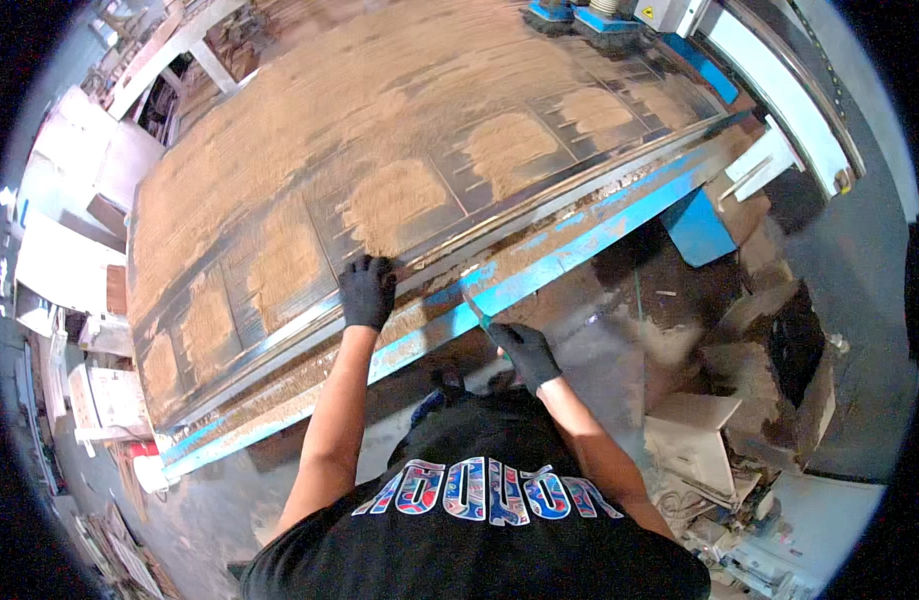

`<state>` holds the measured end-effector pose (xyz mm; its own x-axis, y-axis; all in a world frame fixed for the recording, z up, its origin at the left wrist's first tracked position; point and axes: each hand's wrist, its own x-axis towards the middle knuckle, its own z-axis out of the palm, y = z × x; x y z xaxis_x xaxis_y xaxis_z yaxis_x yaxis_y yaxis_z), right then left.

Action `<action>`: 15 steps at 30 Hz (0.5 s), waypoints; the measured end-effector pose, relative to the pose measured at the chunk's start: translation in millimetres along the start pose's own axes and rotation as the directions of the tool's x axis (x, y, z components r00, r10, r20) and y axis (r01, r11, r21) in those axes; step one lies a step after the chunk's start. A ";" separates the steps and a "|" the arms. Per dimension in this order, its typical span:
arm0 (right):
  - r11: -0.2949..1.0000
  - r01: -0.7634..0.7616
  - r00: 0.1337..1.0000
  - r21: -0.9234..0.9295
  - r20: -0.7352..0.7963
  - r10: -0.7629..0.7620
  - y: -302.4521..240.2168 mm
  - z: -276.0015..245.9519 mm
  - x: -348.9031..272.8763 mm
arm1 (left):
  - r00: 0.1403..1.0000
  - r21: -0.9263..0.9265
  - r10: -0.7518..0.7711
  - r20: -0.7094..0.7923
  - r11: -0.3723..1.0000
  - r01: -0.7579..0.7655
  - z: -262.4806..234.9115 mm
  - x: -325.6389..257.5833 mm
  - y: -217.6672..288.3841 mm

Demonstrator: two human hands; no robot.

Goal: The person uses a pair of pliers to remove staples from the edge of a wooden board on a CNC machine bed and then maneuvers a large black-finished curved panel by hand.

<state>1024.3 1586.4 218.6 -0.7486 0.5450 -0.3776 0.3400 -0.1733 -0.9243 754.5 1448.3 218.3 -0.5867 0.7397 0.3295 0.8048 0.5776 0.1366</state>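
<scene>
Your gloved left hand [367, 292] rests flat on the dusty tabletop [400, 150], your right hand [525, 350] grips a thin strip [477, 300]; sawdust may cause slipping.

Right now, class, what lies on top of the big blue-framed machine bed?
Tan sawdust covers much of the blue-framed machine bed, and the black-gloved left hand rests at its near edge. The surface beneath the sawdust is hidden.

place: woodworking shop, pretty clearly a panel-cutting setup
main machine: big flatbed router table [380, 180] with a blue steel frame [540, 275]
mess: sawdust [390, 205] caked all over the bed in patches
overhead: white gantry [780, 90] at the far end
floor: offcuts and scrap boards [700, 440] piled to the right
edges: stacked panels [65, 260] on the left
</scene>
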 end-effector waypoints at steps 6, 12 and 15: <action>0.632 0.487 0.722 -0.603 -0.130 -0.680 -38.2 4.5 56.5 | 0.968 0.076 0.250 0.017 0.965 -0.251 22.7 15.6 54.0; 0.497 0.391 0.671 -0.775 -0.129 -0.730 -59.3 17.3 88.8 | 0.978 0.027 0.207 0.029 0.978 -0.208 40.7 27.0 62.7; 0.314 0.360 0.528 -0.878 -0.086 -0.845 -50.1 19.9 102.1 | 0.979 0.006 0.204 0.005 0.979 -0.204 41.9 25.8 63.9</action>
<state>919.5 1634.4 225.2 -0.6336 0.5045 0.5865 0.3370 0.8624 -0.3777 787.0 1518.7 196.4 -0.4108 0.8436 0.3458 0.9070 0.4166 0.0611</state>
